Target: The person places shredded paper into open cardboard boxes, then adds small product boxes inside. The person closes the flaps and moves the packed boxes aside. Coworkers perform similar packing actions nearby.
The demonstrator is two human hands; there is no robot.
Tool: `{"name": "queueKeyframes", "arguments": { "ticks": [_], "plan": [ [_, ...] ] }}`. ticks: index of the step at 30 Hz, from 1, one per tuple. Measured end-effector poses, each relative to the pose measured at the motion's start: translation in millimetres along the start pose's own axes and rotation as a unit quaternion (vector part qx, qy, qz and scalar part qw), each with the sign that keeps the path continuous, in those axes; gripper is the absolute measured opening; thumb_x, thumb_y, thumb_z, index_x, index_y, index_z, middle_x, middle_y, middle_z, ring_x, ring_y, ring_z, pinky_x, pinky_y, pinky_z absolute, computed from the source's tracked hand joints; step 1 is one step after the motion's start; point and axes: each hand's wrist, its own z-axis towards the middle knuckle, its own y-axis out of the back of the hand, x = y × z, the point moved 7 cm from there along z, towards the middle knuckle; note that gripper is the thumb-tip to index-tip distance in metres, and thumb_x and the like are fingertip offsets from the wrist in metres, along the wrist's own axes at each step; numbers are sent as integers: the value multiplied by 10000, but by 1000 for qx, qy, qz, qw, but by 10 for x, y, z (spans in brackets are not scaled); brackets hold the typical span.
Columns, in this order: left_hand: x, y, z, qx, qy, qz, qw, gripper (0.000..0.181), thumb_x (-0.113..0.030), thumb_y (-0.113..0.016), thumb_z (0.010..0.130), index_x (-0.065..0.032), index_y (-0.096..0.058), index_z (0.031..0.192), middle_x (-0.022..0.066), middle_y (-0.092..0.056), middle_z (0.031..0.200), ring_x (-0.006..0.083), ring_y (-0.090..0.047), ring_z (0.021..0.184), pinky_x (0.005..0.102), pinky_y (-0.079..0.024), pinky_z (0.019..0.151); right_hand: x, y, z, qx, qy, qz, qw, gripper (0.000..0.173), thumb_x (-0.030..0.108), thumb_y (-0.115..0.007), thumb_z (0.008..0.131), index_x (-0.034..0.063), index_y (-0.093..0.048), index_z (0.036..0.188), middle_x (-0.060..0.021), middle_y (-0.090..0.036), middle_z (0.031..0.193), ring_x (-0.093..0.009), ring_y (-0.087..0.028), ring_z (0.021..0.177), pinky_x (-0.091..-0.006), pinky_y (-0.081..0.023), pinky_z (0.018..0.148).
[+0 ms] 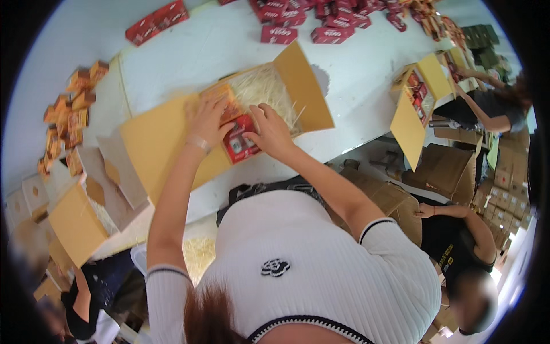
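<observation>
An open yellow-brown cardboard gift carton [304, 92] lies tilted across the table before me, with pale shredded straw [262, 92] filling its far right part. An orange box [230, 103] sits in its left part. Against that lies a red box [240, 144] with a printed picture, near the carton's front side. My left hand [206, 120] rests spread over the orange box, its thumb at the red box's edge. On the red box's right side is my right hand [273, 131], thumb on the top face and fingers over its edge by the straw.
Dark red boxes [279, 34] are heaped along the far side, a longer red pack [157, 21] to their left. Small orange boxes [77, 120] are piled at left, near another open carton [79, 223]. Co-workers stand on both sides; one [485, 103] handles a filled carton [417, 94].
</observation>
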Motion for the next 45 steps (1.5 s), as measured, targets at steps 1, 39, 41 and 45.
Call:
{"name": "queueKeyframes", "arguments": {
  "ticks": [1, 39, 41, 45],
  "plan": [
    [-19, 202, -136, -51, 11, -51, 997, 617, -340, -635, 714, -130, -406, 1247, 83, -327, 1333, 275, -249, 1256, 524, -120, 1005, 37, 237, -13, -69, 48, -14, 996, 672, 224, -733, 601, 24, -390, 1144, -228, -421, 1103, -389, -487, 944, -410, -419, 741],
    [369, 2386, -3651, -785, 133, -48, 602, 355, -8, -541, 789, 29, -415, 1119, 173, -485, 1113, 237, -490, 981, 322, -397, 824, 1058, 100, -255, 174, 2, 439, 882, 383, 126, -599, 773, 23, -477, 1122, -75, -557, 903, -150, -524, 852, -286, -403, 786],
    [828, 2305, -3920, -800, 234, -103, 542, 458, -45, -594, 770, 34, -378, 1165, 167, -437, 1151, 226, -442, 1025, 321, -363, 866, 1530, -44, -53, 211, 71, 457, 861, 544, 155, -624, 751, 21, -378, 1217, -85, -556, 913, -166, -523, 863, -294, -396, 797],
    [1990, 1404, -4521, -653, 494, 93, 566, 683, -136, -703, 701, 40, -310, 1231, 148, -401, 1137, 227, -352, 1095, 335, -360, 870, 2228, -274, 437, 216, 82, 332, 915, 678, 212, -636, 729, 31, -281, 1278, -135, -559, 909, -225, -553, 812, -320, -434, 740]
  ]
}}
